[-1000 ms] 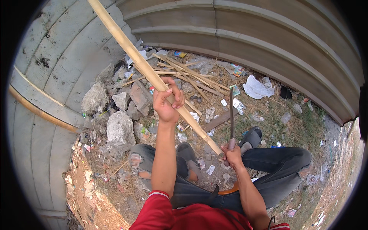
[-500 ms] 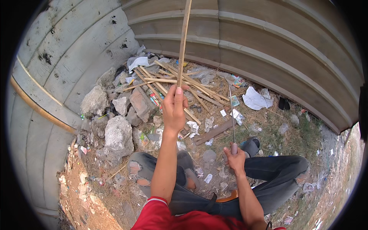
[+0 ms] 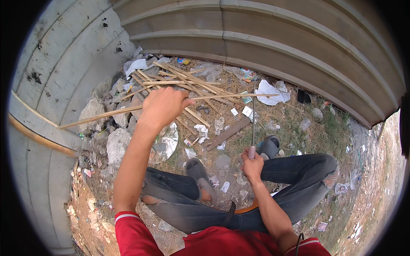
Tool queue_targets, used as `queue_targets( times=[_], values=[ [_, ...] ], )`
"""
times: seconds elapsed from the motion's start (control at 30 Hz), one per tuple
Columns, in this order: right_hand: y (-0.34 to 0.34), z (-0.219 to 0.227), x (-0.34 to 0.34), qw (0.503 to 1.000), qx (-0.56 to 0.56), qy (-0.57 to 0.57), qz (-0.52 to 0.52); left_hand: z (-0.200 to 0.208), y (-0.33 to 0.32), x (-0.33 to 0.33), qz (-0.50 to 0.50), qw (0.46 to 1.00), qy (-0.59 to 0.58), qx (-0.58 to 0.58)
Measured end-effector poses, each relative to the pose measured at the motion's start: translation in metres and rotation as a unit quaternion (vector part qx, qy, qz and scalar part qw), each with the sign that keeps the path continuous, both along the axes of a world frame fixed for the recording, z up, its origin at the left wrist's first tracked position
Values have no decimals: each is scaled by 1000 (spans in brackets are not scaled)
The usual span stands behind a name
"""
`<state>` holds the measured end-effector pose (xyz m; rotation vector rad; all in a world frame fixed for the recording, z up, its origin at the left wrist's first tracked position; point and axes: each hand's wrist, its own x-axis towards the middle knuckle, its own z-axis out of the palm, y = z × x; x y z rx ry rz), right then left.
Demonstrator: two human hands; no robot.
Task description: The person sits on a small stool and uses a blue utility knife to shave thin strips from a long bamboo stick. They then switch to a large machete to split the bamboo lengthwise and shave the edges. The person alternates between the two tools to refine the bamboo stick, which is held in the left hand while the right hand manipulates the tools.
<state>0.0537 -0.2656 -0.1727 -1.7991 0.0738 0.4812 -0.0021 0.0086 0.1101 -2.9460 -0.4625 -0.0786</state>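
Your left hand (image 3: 164, 106) is closed around a long, thin wooden strip (image 3: 106, 114), back of the hand up and fingers mostly hidden beneath; the strip slants across the middle of the frame, its broader-looking end at centre left, its narrow end right of centre; you grip it near mid-length, where it should balance well. Your right hand (image 3: 253, 165), just right of centre, is wrapped around the handle of a knife (image 3: 251, 152), blade toward the top of the frame; whether blade and strip touch, you cannot tell from here. Expect the strip to be light and fairly stiff, springy towards its ends; it looks dry rather than slippery, though its edges may splinter; hold the flat faces, well clear of the blade; similar strips (image 3: 183, 82) lie heaped at upper centre.
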Motion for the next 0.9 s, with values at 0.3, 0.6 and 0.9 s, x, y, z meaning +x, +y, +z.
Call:
queue_targets(
  times=[0.3, 0.6, 0.9],
  values=[
    [-5, -7, 13, 861, 265, 434, -34, 34, 3, -8, 43, 988, 89, 120],
    [-9, -15, -2, 876, 251, 403, -87, 21, -34, 17, 42, 971, 208, 112],
    [2, -26, -23, 958, 137, 251, 29, -4, -55, 64, 79, 967, 235, 58]
  ],
)
